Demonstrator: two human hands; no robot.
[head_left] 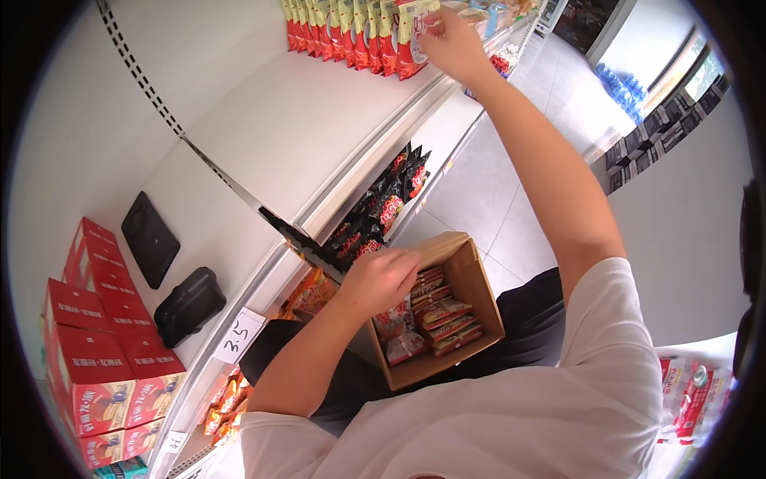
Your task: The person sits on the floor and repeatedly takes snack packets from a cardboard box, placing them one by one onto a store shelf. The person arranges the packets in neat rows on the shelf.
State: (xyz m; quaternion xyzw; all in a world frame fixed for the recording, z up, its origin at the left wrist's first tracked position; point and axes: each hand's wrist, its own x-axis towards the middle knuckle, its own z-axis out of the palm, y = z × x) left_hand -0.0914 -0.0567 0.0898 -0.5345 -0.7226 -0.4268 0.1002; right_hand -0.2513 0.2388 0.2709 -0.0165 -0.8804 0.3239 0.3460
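Observation:
My right hand (pixel 458 51) reaches far up to the white shelf. Its fingers pinch the front packet (pixel 410 60), a red and yellow-green snack bag, at the end of a row of matching bags (pixel 341 33) standing upright. My left hand (pixel 383 278) is curled at the upper left edge of an open cardboard box (pixel 488 299), apparently gripping its flap; the fingertips are partly hidden. Inside the box lie several more snack packets (pixel 446 314), some stacked flat and others facing up. The box rests on my lap between dark-trousered legs.
Red snack cartons (pixel 99 359), a black tablet-like device (pixel 151 239) and a black case (pixel 190 305) sit on the left shelf. Black snack bags (pixel 383 206) fill a lower shelf. Shelf edges carry price cards (pixel 239 335). A tiled floor (pixel 470 170) and bottle packs (pixel 622 93) lie beyond.

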